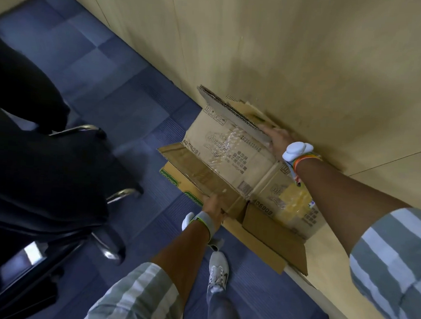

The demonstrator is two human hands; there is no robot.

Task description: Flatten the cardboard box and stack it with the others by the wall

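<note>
A flattened brown cardboard box (231, 160) with printed text and clear tape leans against the wooden wall (286, 52), its flaps spread out. My left hand (212, 205) grips the box's lower left flap edge. My right hand (275, 139) holds its upper edge close to the wall. Under and behind it lie other flattened cartons (175, 179), one with green print along its edge, stacked at the wall's foot.
A black office chair (41, 172) with chromed legs stands on the blue carpet tiles (115, 83) to the left. My foot in a grey-white shoe (217, 272) is planted just in front of the stack.
</note>
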